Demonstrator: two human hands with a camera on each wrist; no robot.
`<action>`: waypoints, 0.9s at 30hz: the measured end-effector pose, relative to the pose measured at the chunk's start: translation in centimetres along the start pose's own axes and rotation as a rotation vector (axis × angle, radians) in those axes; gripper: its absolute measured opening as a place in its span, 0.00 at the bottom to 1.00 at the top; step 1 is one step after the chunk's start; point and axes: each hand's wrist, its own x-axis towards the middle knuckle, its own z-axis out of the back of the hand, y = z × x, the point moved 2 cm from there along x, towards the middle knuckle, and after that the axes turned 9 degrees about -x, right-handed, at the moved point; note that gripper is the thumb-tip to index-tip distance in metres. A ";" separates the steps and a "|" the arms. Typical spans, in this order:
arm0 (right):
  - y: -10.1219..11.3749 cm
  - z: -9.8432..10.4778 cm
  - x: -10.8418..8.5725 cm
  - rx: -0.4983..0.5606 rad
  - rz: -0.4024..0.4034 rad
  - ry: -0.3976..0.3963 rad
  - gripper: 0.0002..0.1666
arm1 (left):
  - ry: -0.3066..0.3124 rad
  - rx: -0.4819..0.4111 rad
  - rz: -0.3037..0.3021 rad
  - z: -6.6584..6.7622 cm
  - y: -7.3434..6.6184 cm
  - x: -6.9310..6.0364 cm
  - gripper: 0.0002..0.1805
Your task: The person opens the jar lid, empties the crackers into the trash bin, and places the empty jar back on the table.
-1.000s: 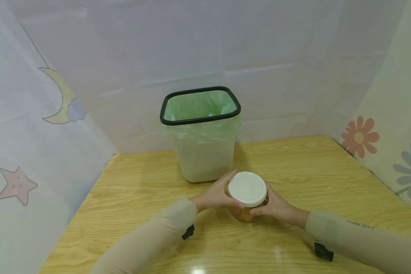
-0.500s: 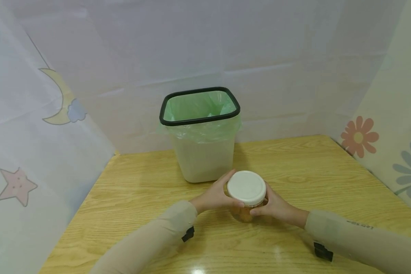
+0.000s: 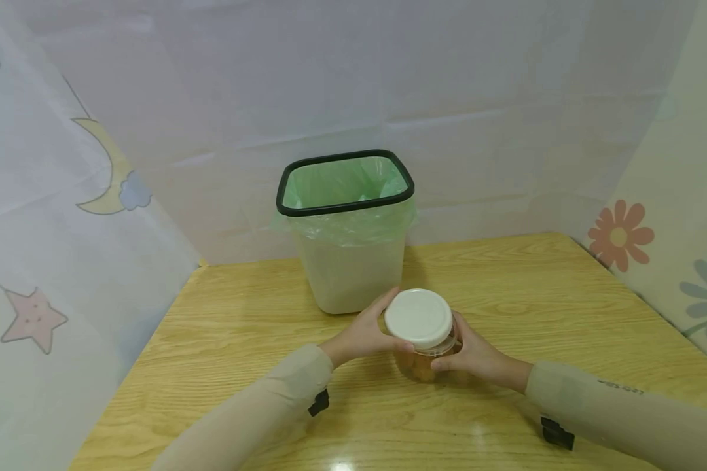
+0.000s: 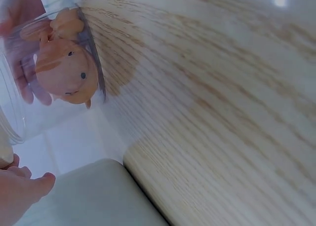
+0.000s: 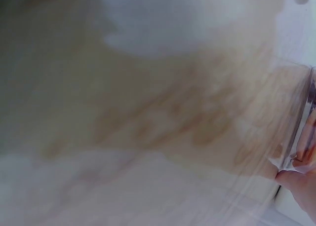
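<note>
A clear jar stands on the wooden table, with its white lid raised and slightly tilted on the left side. My left hand grips the lid between thumb and fingers. Around the jar's right side, my right hand holds the glass. Through the jar wall in the left wrist view, an orange figure with a small face shows inside, and fingers of the right hand lie behind the jar. The right wrist view catches only part of the right hand at the jar's edge.
Behind the jar, a white bin with a black rim and a green liner stands on the table. Printed cloth walls enclose the table's back and sides.
My left hand has moved slightly left and up with the lid, which has come up off the jar's mouth. The right hand and the jar have hardly moved.
</note>
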 end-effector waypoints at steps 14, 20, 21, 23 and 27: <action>-0.2 0.0 0.2 0.007 0.028 0.033 0.64 | -0.034 -0.024 -0.005 0.8 0.0 -1.1 0.58; -0.1 0.0 0.1 -0.009 0.043 0.019 0.65 | -0.057 -0.031 -0.007 1.3 0.2 -1.4 0.59; -0.2 0.0 0.1 -0.014 0.045 0.015 0.64 | -0.058 -0.030 -0.005 1.3 0.2 -1.5 0.59; -0.2 0.0 0.2 -0.021 0.049 0.007 0.64 | -0.060 -0.027 -0.005 1.4 0.3 -1.6 0.59; -0.2 -0.1 0.3 -0.031 0.061 -0.008 0.63 | -0.067 -0.028 -0.003 1.5 0.1 -1.9 0.59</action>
